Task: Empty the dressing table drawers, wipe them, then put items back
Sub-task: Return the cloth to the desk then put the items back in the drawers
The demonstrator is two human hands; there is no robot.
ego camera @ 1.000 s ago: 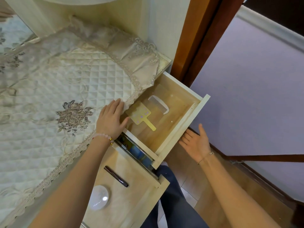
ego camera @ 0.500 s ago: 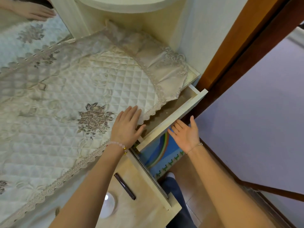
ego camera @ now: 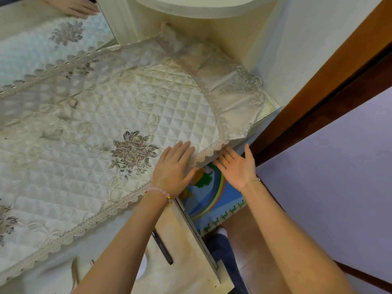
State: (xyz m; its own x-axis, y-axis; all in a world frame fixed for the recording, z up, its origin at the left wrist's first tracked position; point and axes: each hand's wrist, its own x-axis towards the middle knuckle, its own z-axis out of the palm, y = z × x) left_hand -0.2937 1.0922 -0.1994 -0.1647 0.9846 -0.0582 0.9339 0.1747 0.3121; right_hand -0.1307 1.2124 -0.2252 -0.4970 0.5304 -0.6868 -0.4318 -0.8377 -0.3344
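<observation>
- Covering most of the desk (ego camera: pixel 95 247), a quilted cloth (ego camera: pixel 106 124) with embroidered roses and a lace border fills our view. The mirror (ego camera: pixel 42 39) behind it catches a reflected hand.
- Below the desk edge we see one open drawer (ego camera: pixel 186 240) standing out toward the person, with things lying inside it.
- We judge the job unfinished: this drawer is not shut. No wiping rag is in view, and we cannot tell whether the wood has been wiped or its contents were put back.
- A bright floor mat (ego camera: pixel 212 194) with a rainbow shows between the drawer and the right forearm.
- The left hand (ego camera: pixel 174 168) lies flat on the cloth just inside the lace, fingers straight and together, gripping nothing. It is just above the open drawer's back end.
- The right hand (ego camera: pixel 237 166) is spread, palm up. Its fingertips touch the desk front under the overhanging lace. Whether a second drawer sits shut there, we cannot tell.
- A dark stick (ego camera: pixel 162 247) rests on the drawer floor, beside the left forearm and apart from both hands.
- A pale round item is mostly hidden behind that forearm.
</observation>
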